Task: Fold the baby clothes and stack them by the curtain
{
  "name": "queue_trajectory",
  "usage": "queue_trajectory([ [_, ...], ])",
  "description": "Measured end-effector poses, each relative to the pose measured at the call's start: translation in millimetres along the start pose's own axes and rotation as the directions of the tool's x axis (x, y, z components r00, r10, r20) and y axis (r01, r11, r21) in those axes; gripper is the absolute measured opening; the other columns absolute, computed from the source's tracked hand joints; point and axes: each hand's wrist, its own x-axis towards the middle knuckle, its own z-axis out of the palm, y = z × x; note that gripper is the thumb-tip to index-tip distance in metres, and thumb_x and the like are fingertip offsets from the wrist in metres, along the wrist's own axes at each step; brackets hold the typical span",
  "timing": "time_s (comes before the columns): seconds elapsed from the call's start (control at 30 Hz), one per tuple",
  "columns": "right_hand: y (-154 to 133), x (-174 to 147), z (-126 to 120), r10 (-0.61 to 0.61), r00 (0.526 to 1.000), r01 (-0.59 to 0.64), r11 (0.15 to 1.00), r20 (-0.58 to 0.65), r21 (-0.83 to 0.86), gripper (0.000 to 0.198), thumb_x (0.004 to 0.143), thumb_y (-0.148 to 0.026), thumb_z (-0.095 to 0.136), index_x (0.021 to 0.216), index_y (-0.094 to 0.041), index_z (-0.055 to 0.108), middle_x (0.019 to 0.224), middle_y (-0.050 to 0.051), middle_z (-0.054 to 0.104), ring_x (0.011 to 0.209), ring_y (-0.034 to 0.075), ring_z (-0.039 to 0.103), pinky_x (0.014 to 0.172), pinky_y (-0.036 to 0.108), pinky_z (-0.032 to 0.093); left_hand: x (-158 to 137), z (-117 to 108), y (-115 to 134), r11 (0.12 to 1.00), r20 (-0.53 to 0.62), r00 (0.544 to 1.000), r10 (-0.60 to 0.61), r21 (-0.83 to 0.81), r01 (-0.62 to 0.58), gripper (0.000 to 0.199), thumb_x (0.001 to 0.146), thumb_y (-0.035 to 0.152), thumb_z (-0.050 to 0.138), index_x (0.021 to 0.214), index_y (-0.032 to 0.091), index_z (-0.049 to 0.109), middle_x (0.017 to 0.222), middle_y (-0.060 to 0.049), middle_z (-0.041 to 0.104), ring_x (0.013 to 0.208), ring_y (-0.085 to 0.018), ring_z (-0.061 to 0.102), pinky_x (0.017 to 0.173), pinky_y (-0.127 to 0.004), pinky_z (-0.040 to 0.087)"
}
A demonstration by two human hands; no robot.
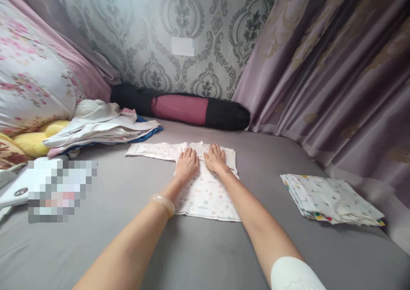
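Note:
A small white long-sleeved top (208,196) with a pastel print lies flat on the grey bed sheet (134,247). Its left sleeve stretches out to the left, while the right side looks folded inward. My left hand (187,164) rests flat on the upper left of the top, fingers spread; a pale bangle circles that wrist. Beside it, my right hand (216,158) also presses flat on the cloth near the collar, fingers extended. Both forearms hide parts of the garment's sides.
Folded printed clothes (333,198) lie at the right. To the left are a pile of clothes (105,125), a yellow plush item (32,142) and a floral pillow (35,68). A black and pink long bag (179,108) lies along the wall; a purple curtain (307,68) hangs at right.

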Motion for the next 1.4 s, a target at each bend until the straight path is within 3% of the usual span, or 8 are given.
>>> queue_trajectory([
  [0.1,-9,0,3,-0.144,0.988,0.143,0.99,-0.062,-0.02,0.059,0.099,-0.033,0.02,0.153,-0.01,0.023,0.162,0.01,0.014,0.149,0.021,0.006,0.119,0.044,-0.002,0,0,-2,0.999,-0.01,1.0,-0.003,-0.034,0.003,0.037,0.095,0.022,0.033,0.126,0.012,0.051,0.139,-0.018,0.051,0.135,-0.029,0.041,0.111,-0.045,0.03],
  [0.23,-20,6,5,-0.265,0.964,0.265,0.964,-0.023,0.003,0.058,0.099,-0.032,0.018,0.152,-0.009,0.026,0.161,0.008,0.019,0.149,0.019,0.01,0.119,0.041,0.001,2,1,-6,0.997,-0.009,1.0,0.002,-0.073,-0.003,0.039,0.093,0.017,0.036,0.129,0.014,0.05,0.137,-0.017,0.054,0.134,-0.028,0.043,0.111,-0.044,0.031],
  [0.67,-22,17,14,-0.198,0.98,0.198,0.979,0.0,0.04,0.061,0.099,-0.037,0.017,0.152,-0.008,0.024,0.16,0.01,0.02,0.148,0.02,0.011,0.119,0.041,0.004,4,1,-6,0.992,0.035,0.998,-0.051,-0.116,0.055,0.04,0.096,0.02,0.03,0.129,0.008,0.048,0.139,-0.02,0.052,0.135,-0.028,0.043,0.112,-0.042,0.03],
  [0.93,-27,19,10,-0.163,0.985,0.16,0.986,0.057,0.052,0.062,0.099,-0.038,0.017,0.152,-0.008,0.024,0.161,0.01,0.017,0.149,0.021,0.01,0.12,0.043,0.004,7,9,-16,0.965,0.003,0.997,-0.071,-0.255,0.069,0.05,0.085,0.013,0.035,0.134,0.005,0.045,0.137,-0.021,0.054,0.133,-0.026,0.045,0.114,-0.04,0.031],
  [1.03,-33,18,8,-0.166,0.985,0.164,0.984,0.04,0.067,0.06,0.099,-0.037,0.018,0.152,-0.009,0.024,0.161,0.01,0.015,0.149,0.021,0.007,0.119,0.045,0.003,10,15,-20,0.894,-0.038,0.988,-0.15,-0.432,0.119,0.053,0.084,0.014,0.037,0.136,0.01,0.045,0.137,-0.017,0.056,0.13,-0.026,0.05,0.112,-0.042,0.035],
  [1.17,-47,17,9,-0.228,0.973,0.225,0.97,0.022,0.097,0.058,0.1,-0.033,0.018,0.152,-0.009,0.025,0.161,0.009,0.016,0.149,0.02,0.007,0.119,0.044,0.002,12,13,-21,0.723,-0.061,0.948,-0.313,-0.662,0.196,0.046,0.087,0.019,0.038,0.132,0.017,0.05,0.132,-0.011,0.061,0.124,-0.025,0.055,0.108,-0.043,0.04],
  [1.4,-61,17,20,-0.258,0.966,0.254,0.962,0.029,0.101,0.056,0.101,-0.036,0.016,0.153,-0.015,0.025,0.16,0.007,0.021,0.148,0.019,0.01,0.119,0.044,0.002,11,3,-24,0.518,-0.061,0.878,-0.475,-0.826,0.222,0.046,0.079,0.011,0.043,0.123,0.016,0.054,0.128,-0.014,0.062,0.122,-0.023,0.056,0.107,-0.039,0.042],
])
